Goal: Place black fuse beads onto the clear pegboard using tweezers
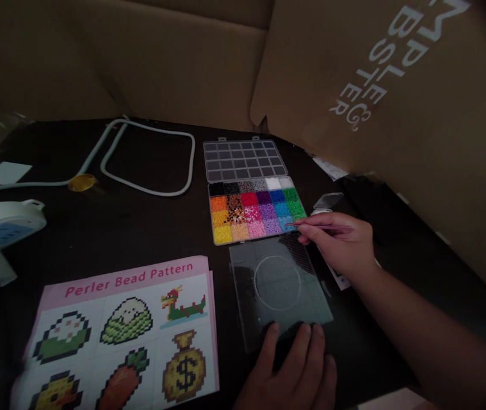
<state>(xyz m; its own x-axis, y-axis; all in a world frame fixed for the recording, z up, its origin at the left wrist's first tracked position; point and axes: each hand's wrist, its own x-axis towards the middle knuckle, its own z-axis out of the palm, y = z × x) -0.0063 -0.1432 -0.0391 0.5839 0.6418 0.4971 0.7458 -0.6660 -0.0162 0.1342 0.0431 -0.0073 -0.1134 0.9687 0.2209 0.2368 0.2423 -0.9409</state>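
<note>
Pink tweezers (327,226) are pinched in my right hand (347,242), their tips over the blue beads in the right front part of the bead box (248,241). Whether a bead is between the tips is too small to tell. My left hand (293,370) lies with its fingers apart, fingertips at the near edge of a clear pegboard (243,285). A large ring shows on the board. The box holds small beads sorted by colour in compartments, and its clear lid (245,160) is folded back behind it.
A Perler bead pattern sheet (129,287) lies at the left front. Beyond it are a white power strip (7,228), a grey cable (148,192) and a gold disc (82,182). A small case with a raised lid (329,200) stands beside my right hand. Cardboard (174,68) walls the back.
</note>
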